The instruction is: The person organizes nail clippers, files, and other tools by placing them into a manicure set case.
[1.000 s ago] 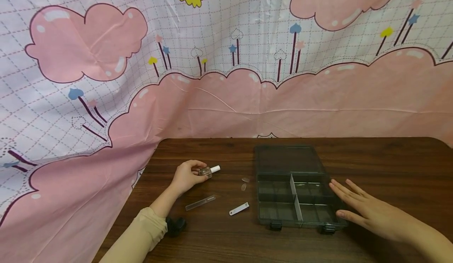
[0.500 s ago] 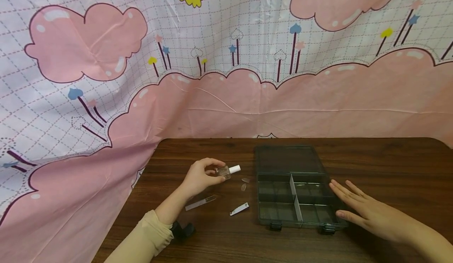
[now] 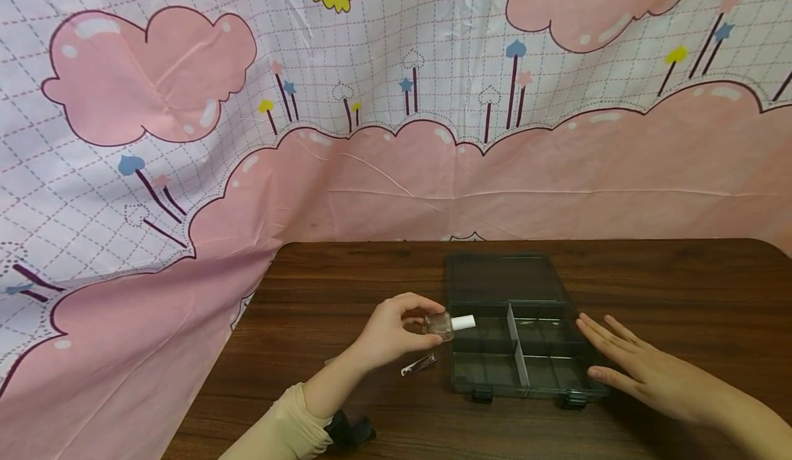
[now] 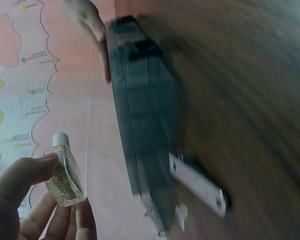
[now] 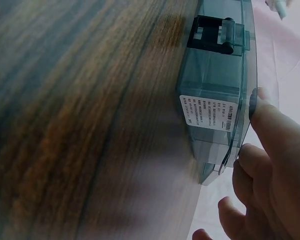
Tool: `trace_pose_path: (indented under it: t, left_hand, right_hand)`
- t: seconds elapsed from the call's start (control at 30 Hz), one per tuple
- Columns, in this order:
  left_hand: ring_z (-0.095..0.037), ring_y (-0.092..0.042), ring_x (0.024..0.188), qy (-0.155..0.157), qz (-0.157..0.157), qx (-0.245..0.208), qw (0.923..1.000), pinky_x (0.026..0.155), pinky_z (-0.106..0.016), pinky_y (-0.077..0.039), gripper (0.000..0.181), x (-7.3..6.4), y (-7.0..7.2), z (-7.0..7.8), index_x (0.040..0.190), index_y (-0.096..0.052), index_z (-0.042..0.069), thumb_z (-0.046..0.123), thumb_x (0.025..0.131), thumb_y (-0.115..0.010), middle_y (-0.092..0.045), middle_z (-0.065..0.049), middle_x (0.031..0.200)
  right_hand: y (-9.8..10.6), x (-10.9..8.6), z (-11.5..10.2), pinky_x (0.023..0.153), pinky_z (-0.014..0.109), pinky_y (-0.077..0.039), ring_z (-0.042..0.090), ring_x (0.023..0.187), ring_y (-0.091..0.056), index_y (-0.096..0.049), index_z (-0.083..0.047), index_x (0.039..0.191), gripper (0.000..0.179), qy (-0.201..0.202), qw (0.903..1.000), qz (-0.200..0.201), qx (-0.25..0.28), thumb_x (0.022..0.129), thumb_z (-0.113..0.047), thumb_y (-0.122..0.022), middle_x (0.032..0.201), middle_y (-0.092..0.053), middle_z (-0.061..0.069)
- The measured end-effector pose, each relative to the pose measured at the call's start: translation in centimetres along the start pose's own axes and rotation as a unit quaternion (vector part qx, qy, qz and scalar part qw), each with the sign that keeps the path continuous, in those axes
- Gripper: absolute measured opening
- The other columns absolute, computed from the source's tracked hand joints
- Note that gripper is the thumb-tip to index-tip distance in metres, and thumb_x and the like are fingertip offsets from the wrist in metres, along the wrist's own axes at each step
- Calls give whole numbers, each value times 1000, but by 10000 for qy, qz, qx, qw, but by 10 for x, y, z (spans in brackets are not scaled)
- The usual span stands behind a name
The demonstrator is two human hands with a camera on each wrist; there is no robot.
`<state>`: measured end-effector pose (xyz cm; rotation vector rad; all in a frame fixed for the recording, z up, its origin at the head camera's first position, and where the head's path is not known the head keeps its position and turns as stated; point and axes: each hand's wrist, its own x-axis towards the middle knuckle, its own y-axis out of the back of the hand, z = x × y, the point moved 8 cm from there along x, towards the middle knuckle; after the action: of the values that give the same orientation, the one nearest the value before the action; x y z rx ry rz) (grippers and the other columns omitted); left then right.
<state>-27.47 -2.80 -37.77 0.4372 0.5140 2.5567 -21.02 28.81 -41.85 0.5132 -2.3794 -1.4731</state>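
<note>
My left hand pinches a small nail polish bottle between thumb and fingers. Its white cap points right, over the left edge of a dark see-through compartment box. In the left wrist view, gold glitter shows inside the clear bottle. My right hand lies with straight fingers against the box's right side; in the right wrist view its thumb touches the rim beside a white label. A nail clipper lies on the table left of the box, just below my left hand.
The box lid is folded back behind it, and pale dividers split the inside. Two black latches face the front. A small translucent piece lies near the clipper. A patterned curtain hangs behind the wooden table.
My left hand has carried the nail polish bottle rightward to the box's left edge. The forearm now covers most of a clear strip and the hand hides small clear pieces. My right hand stays put.
</note>
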Motion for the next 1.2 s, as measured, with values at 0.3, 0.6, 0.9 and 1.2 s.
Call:
trace_pose_path:
  t: [0.3,0.6,0.9,1.2]
  left_hand:
    - [-10,-59,99,-108,-266,-22,9996,85,-22,-49,36,8,-41,0,111,-69,11,8,77,-81,-64,3,110]
    - [-3,-60,93,-455,-379,669,9960,80,-15,-49,39,12,-65,0,113,-67,6,9,77,-81,-65,1,111]
    - [1,-57,89,-869,-694,2035,9727,77,-11,-45,45,13,-74,8,117,-65,11,19,76,-83,-65,8,111]
    - [0,-60,95,-1009,-1184,2999,9412,78,-8,-44,44,12,-88,12,117,-67,10,22,77,-81,-66,5,113]
  right_hand:
    - [-1,1,1,83,75,-31,19,143,1,-18,-25,154,68,-66,9998,-40,168,98,-32,-55,156,-21,8]
    - [-4,1,2,82,78,-28,35,143,-4,-17,-24,154,68,-155,9994,-129,291,98,-32,-54,156,-20,11]
    - [-5,-1,2,96,75,-15,32,143,-5,-18,-25,154,66,-40,9996,37,273,99,-31,-54,157,-20,10]
    - [-7,-1,-1,105,65,6,26,143,-3,-18,-23,154,66,128,9994,134,302,99,-28,-54,156,-19,13]
